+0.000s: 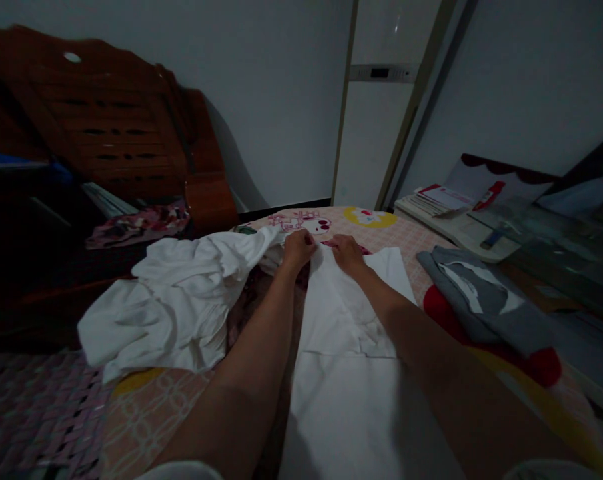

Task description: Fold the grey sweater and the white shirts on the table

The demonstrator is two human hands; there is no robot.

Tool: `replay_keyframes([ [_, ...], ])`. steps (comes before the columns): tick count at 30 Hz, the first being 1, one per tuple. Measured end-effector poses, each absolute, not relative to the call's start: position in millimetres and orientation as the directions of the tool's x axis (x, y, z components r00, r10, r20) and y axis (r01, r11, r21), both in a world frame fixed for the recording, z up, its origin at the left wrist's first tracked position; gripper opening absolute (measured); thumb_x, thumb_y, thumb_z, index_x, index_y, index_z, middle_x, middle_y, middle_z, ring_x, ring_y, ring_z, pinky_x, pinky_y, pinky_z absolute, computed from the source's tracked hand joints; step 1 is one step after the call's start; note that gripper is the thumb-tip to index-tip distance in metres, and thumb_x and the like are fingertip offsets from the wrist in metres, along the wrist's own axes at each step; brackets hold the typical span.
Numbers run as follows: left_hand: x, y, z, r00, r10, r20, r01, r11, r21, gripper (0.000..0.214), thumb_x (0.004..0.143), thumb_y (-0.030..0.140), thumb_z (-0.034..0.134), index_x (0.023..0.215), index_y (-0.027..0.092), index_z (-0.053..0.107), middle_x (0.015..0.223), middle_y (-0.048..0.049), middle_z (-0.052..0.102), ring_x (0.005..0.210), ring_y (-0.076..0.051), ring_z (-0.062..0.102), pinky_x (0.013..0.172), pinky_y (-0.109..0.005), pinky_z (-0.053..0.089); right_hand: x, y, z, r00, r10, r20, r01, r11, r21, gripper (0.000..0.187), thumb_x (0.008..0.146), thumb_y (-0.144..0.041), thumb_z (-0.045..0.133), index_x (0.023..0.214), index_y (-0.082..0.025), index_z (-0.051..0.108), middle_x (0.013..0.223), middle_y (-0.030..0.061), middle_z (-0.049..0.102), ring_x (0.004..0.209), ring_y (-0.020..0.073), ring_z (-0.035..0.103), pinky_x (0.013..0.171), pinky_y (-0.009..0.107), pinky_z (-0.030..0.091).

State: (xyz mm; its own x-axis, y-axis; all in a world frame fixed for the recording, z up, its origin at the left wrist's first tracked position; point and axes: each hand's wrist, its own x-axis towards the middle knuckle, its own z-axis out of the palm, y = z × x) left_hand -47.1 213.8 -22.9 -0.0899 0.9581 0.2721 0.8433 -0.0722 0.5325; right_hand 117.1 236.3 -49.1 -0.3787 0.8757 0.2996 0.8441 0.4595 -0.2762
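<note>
A white garment (348,400) lies stretched lengthwise in front of me, with a layer folded over its far half. At its far edge my left hand (298,248) is closed on the left corner. My right hand (348,253) pinches the same far edge a little to the right, its forearm crossing over the cloth. The exact grip of the fingertips is partly hidden. Left of my left forearm lies a crumpled white cloth (176,300), its far end reaching close to my left hand.
A patterned pink cover (146,413) lies under the garments. To the right sits a folded grey garment (486,300), near a glass-topped stand (541,233). A wooden bench (111,133) stands at left; a tall white cabinet-like unit (381,133) stands against the wall.
</note>
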Motion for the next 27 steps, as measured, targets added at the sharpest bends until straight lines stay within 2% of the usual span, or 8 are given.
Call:
replay_keyframes([
  [3,-45.8,218.0,-29.6,0.053,0.957,0.287,0.773,-0.221,0.594,0.021,0.074,0.016,0.063,0.093,0.016,0.071,0.089,-0.0049,0.073,0.083,-0.018,0.066,0.080,-0.029,0.051,119.7,235.8,-54.1,-0.487,0.825,0.285,0.777,0.559,-0.291,0.038,0.095,-0.014,0.044,0.128,-0.016,0.063,0.139,0.0133,0.059,0.132,0.0244,0.049,0.113,0.043,0.033],
  [5,-45.5,220.0,-35.3,0.107,0.962,0.250,0.781,-0.237,0.578,0.026,0.070,0.014,0.066,0.095,0.015,0.072,0.091,-0.0054,0.072,0.086,-0.019,0.066,0.083,-0.031,0.051,122.3,237.1,-52.5,-0.527,0.814,0.244,0.723,0.580,-0.375,0.040,0.094,-0.014,0.046,0.129,-0.017,0.064,0.141,0.0113,0.058,0.134,0.0226,0.048,0.115,0.042,0.033],
  [9,-48.8,221.9,-40.9,0.090,0.967,0.238,0.726,-0.227,0.649,0.031,0.070,0.015,0.065,0.101,0.017,0.072,0.094,-0.0049,0.073,0.085,-0.019,0.067,0.082,-0.031,0.053,138.0,232.2,-28.7,-0.475,0.839,0.266,0.588,0.528,-0.613,0.037,0.095,-0.022,0.045,0.123,-0.021,0.069,0.130,0.0067,0.067,0.126,0.0218,0.057,0.109,0.041,0.041],
  [11,-51.2,221.5,-35.4,0.035,0.962,0.272,0.673,-0.224,0.705,0.030,0.072,0.015,0.064,0.101,0.017,0.072,0.094,-0.0056,0.074,0.083,-0.018,0.068,0.080,-0.030,0.054,154.4,216.4,-12.2,-0.438,0.837,0.327,0.527,0.534,-0.661,0.035,0.093,-0.025,0.048,0.117,-0.020,0.072,0.123,0.0070,0.071,0.120,0.0239,0.062,0.106,0.041,0.044],
  [16,-46.9,206.1,19.8,0.000,0.898,0.439,0.441,-0.394,0.806,0.030,0.074,0.023,0.061,0.101,0.014,0.071,0.093,-0.0069,0.074,0.074,-0.015,0.067,0.067,-0.027,0.057,213.2,132.8,8.1,-0.524,0.799,0.297,0.492,0.568,-0.660,0.031,0.090,-0.033,0.054,0.104,-0.017,0.077,0.105,0.0095,0.077,0.098,0.0247,0.070,0.090,0.038,0.053],
  [21,-18.9,153.2,101.1,0.083,0.763,0.641,0.390,-0.617,0.684,0.031,0.084,0.031,0.056,0.104,0.013,0.070,0.085,-0.0042,0.072,0.073,-0.014,0.067,0.069,-0.026,0.055,260.1,47.6,-8.2,-0.412,0.891,0.192,0.661,0.437,-0.610,0.027,0.086,-0.027,0.057,0.103,-0.019,0.076,0.107,0.0102,0.076,0.103,0.0252,0.070,0.093,0.040,0.053],
  [24,0.6,118.3,119.7,0.334,0.778,0.532,0.511,-0.624,0.591,0.027,0.086,0.030,0.055,0.092,0.010,0.072,0.075,-0.0044,0.070,0.070,-0.014,0.065,0.069,-0.025,0.052,271.9,20.2,-23.8,-0.423,0.879,0.219,0.707,0.471,-0.527,0.025,0.084,-0.023,0.060,0.104,-0.020,0.075,0.112,0.0122,0.074,0.109,0.0262,0.068,0.098,0.042,0.051],
  [27,10.4,88.6,99.6,0.629,0.741,0.236,0.613,-0.659,0.435,0.019,0.084,0.024,0.056,0.081,0.015,0.073,0.074,-0.0038,0.071,0.071,-0.014,0.065,0.071,-0.024,0.048,274.8,6.8,-34.4,-0.441,0.856,0.268,0.736,0.516,-0.437,0.027,0.084,-0.024,0.062,0.108,-0.019,0.073,0.114,0.0144,0.073,0.111,0.0273,0.066,0.099,0.043,0.050],
])
